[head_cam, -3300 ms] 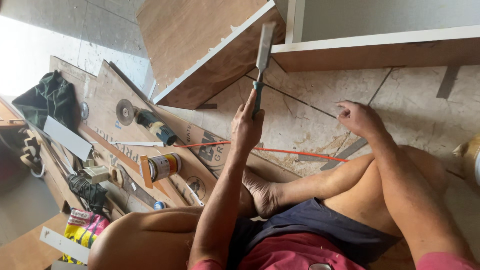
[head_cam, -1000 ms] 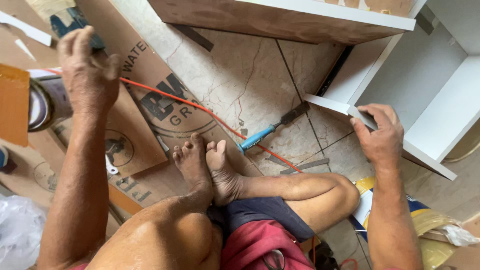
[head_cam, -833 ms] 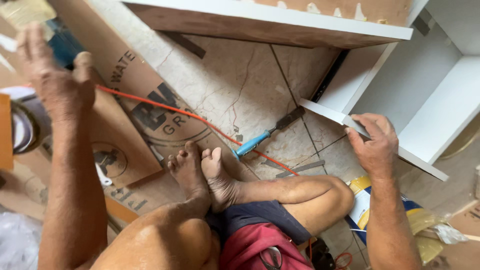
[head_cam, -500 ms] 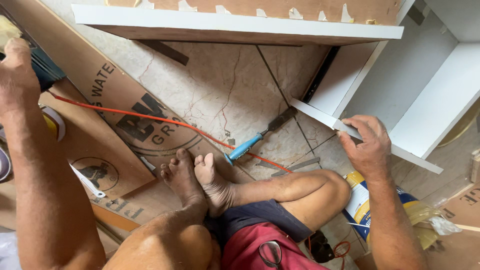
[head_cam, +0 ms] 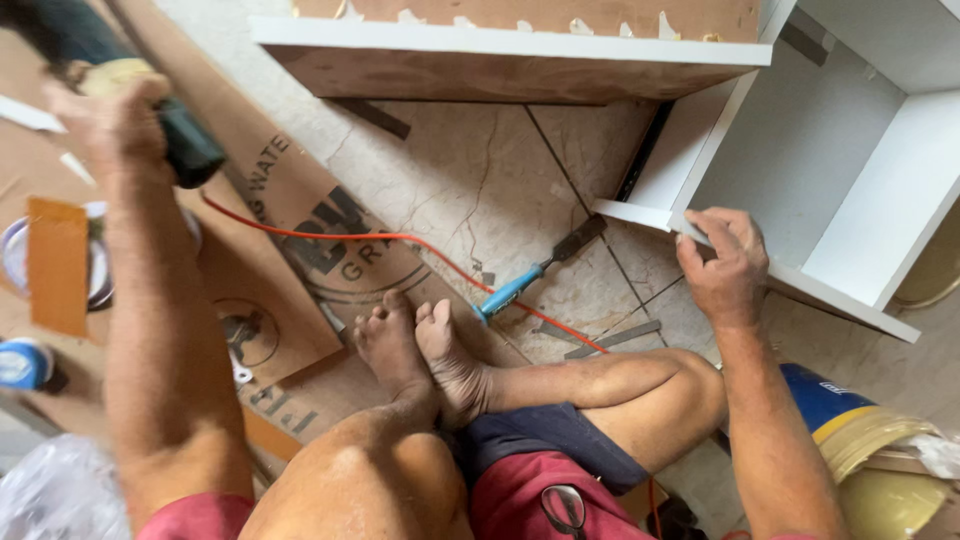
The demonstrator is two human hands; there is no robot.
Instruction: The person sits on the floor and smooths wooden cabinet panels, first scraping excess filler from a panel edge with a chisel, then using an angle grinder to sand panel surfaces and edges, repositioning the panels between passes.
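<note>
Fingers (head_cam: 715,228) of your right hand (head_cam: 725,265) are curled over the front edge of the white cabinet (head_cam: 850,170), gripping the thin panel there; the cabinet's open box runs away up and to the right of those fingers, its long axis slanting from lower right to upper left. Above and left of them, a white-edged board (head_cam: 510,60) lies crosswise, its raw brown face turned toward you. Your left hand (head_cam: 115,125) is closed around a dark green power tool (head_cam: 120,90), whose body slants from the upper left corner down toward the right, past your knuckles. An orange cord (head_cam: 390,240) trails from just below that hand across flattened brown cardboard (head_cam: 300,220) and the cracked beige tile floor (head_cam: 480,180). Between your two hands, a blue-handled chisel (head_cam: 535,275) lies on the tiles, blade pointing up and right toward the cabinet, handle near your bare feet (head_cam: 420,350). Your left forearm rises steeply; your right forearm reaches straight forward over your folded leg. A blue and yellow bucket (head_cam: 850,420) sits just below your right wrist.
</note>
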